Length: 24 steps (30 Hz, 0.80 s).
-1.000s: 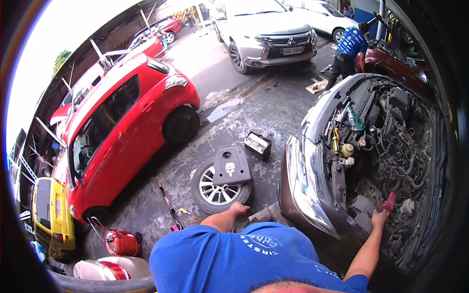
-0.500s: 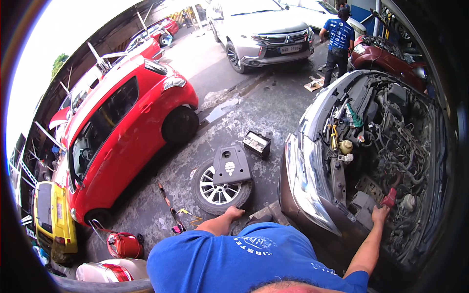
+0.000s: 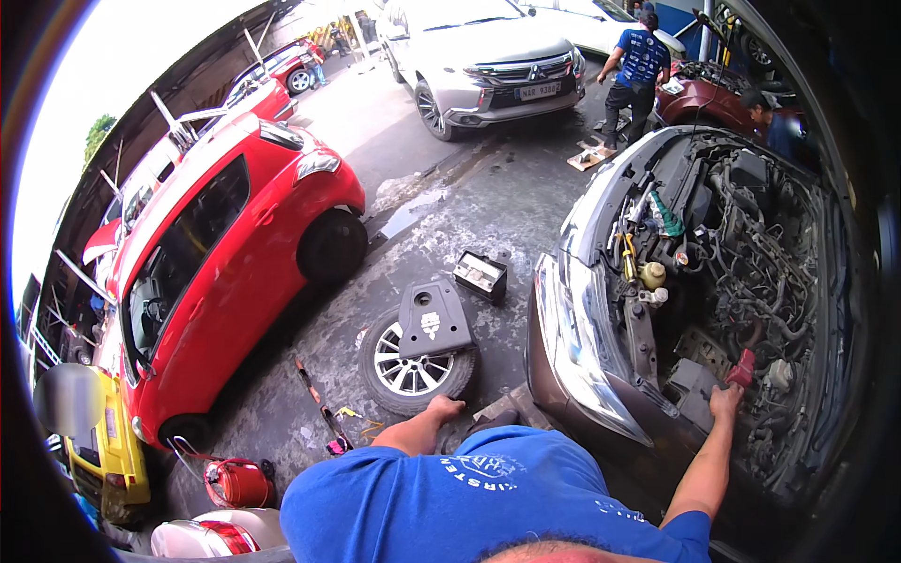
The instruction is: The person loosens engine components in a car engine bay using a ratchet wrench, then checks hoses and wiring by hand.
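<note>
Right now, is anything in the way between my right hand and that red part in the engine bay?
Nothing visible is. Your right hand is right at the near end of the red part; whether the fingertips touch it is hard to tell. The grey box sits to the left, beside that line, not across it.

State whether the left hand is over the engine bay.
No, the left hand is by the wheel; the right hand is over the engine bay.

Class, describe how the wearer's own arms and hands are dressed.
Both belong to a blue, short-sleeved shirt with white print on the front. The forearms are bare below the sleeves. The left hand and right hand wear no gloves; no wristband is visible.
</note>
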Each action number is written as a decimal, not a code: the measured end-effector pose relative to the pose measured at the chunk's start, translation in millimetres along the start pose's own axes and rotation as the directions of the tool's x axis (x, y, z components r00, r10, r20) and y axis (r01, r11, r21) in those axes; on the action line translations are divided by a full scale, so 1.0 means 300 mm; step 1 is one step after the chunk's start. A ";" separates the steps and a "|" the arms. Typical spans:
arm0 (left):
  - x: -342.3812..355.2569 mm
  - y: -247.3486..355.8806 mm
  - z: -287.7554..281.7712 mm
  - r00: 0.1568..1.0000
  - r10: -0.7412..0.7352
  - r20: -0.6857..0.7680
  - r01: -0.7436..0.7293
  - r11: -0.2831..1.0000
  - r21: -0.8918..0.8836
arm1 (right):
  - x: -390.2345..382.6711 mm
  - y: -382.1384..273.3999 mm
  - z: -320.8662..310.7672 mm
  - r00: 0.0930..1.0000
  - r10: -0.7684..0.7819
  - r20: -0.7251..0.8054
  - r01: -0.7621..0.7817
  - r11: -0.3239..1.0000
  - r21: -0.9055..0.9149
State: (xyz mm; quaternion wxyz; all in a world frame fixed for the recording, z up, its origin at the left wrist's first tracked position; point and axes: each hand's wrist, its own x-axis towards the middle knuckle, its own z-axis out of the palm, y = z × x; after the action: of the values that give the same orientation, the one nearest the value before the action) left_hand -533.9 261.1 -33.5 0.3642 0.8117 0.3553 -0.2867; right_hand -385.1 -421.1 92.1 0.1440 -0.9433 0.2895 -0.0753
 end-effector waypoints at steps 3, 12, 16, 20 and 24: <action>0.011 0.003 0.017 1.000 0.007 -0.011 -0.007 1.000 0.013 | 0.002 0.012 -0.009 0.999 0.010 0.034 -0.009 0.999 -0.032; 0.013 0.021 0.010 0.999 0.038 0.017 -0.039 0.998 0.046 | -0.015 -0.011 -0.033 0.995 0.081 0.067 -0.074 0.993 -0.091; 0.009 0.077 -0.018 0.999 0.044 0.025 -0.045 0.997 0.068 | -0.024 0.006 -0.027 0.999 0.042 0.008 -0.042 0.999 -0.009; 0.002 0.085 -0.003 1.000 0.022 0.017 -0.020 0.998 -0.065 | -0.023 -0.053 -0.040 0.995 0.079 0.065 -0.082 0.995 0.053; 0.050 0.084 0.026 0.997 0.063 0.044 -0.064 0.998 0.021 | -0.027 -0.057 -0.050 0.992 0.102 0.070 -0.102 0.995 0.002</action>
State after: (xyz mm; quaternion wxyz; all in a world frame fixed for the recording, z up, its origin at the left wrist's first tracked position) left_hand -507.1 248.2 -39.1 0.3716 0.8204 0.3178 -0.2966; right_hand -386.1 -406.3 111.2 0.1602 -0.9289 0.3320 -0.0356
